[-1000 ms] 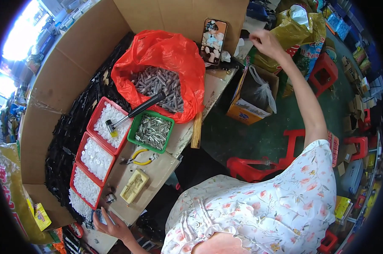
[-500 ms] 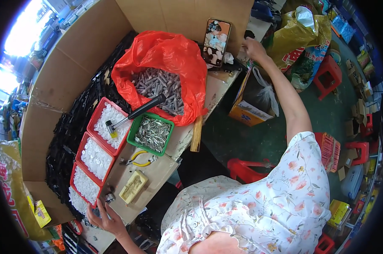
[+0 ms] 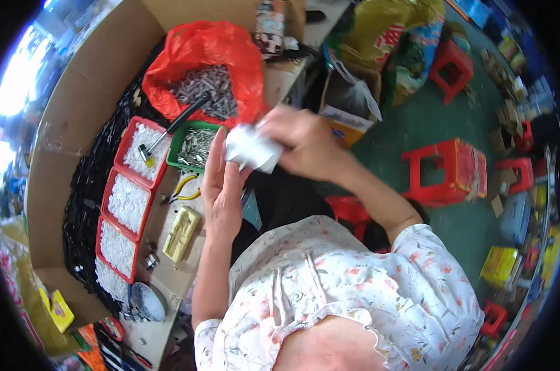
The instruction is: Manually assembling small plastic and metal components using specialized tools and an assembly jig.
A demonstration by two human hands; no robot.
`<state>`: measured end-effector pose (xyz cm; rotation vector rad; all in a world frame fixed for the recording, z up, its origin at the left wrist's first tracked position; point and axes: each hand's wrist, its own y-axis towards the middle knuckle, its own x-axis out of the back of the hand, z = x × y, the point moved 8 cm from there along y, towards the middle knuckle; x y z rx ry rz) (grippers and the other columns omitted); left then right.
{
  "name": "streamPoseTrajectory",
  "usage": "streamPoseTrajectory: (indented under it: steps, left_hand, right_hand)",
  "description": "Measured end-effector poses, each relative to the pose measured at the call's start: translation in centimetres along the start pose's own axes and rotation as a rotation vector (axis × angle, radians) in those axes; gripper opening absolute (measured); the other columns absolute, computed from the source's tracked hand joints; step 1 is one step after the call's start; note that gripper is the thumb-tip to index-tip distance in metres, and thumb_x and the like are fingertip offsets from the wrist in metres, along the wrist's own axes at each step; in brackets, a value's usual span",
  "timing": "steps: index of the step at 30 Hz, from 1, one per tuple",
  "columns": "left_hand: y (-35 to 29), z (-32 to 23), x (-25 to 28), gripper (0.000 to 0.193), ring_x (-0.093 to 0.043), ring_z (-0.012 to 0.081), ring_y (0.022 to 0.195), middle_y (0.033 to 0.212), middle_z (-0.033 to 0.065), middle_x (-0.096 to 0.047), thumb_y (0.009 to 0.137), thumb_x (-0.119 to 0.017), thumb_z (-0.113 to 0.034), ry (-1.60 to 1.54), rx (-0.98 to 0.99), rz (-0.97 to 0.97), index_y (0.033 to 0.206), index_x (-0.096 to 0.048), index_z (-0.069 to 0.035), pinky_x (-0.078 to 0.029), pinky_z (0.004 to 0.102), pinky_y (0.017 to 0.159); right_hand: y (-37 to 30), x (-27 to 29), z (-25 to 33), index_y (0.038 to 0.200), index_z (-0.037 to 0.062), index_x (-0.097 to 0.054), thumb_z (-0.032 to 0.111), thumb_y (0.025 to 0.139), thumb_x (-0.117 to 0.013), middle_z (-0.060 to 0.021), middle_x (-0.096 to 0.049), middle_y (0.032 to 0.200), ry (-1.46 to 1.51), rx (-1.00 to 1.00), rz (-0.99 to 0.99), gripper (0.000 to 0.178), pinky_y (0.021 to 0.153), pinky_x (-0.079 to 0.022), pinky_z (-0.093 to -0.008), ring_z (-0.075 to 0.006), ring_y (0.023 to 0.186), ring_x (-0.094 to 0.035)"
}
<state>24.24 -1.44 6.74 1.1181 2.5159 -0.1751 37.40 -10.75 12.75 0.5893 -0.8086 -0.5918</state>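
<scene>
My right hand [image 3: 305,139], blurred by motion, is closed on a white tissue-like sheet [image 3: 254,148] above the table's right edge. Against that sheet stands my left hand [image 3: 223,201], its fingers stretched out and partly covered by the white. Just left of them is a green basket [image 3: 180,162] of small shiny metal pins. Behind lies a red plastic bag [image 3: 196,40] with many grey tubular parts. A hammer [image 3: 184,117] with a black handle rests across the baskets. Yellow-handled pliers [image 3: 182,185] and a yellowish block [image 3: 180,234] with a hollow lie on the table.
Red baskets [image 3: 99,244] of small white parts line the left, beside a heap of black parts [image 3: 82,210]. A cardboard wall [image 3: 63,148] encloses the back. A phone [image 3: 271,31] leans there. An open carton [image 3: 348,127] and a red stool [image 3: 441,170] stand right.
My right hand has come from beyond the table's back corner to the middle, bringing the white sheet. My left hand has left the baskets' near end and risen to meet it. The view has shifted.
</scene>
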Motion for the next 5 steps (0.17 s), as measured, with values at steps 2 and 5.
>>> streamPoseTrajectory:
  steps: [2, 5]
  left_hand:
    - [-0.6, 1.2, 0.4, 0.04, -0.061, 0.0183, 0.114, 0.134, 0.0125, -0.058, 0.103, -0.053, -0.012, -0.12, -0.028, -0.018, 0.14, -0.049, 0.001, -0.052, 0.0318, 0.094]
    - [-1.2, 1.2, 3.1, 0.032, -0.067, 0.022, 0.106, 0.123, 0.0144, -0.066, 0.101, -0.056, -0.011, -0.062, -0.096, -0.03, 0.13, -0.059, 0.003, -0.056, 0.0322, 0.088]
  right_hand:
    - [-1.5, -3.6, 3.3, 0.1, 0.0051, -0.067, 0.015, 0.076, -0.076, -0.0122, -0.066, 0.102, -0.157, 0.015, 0.143, 0.028, 0.08, -0.052, -0.0408, -0.0301, 0.095, -0.066]
    - [-3.8, -4.6, 4.7, 0.108, 0.009, -0.068, 0.023, 0.072, -0.08, -0.0103, -0.063, 0.117, -0.215, 0.037, 0.24, 0.041, 0.092, -0.046, -0.0454, -0.03, 0.11, -0.062]
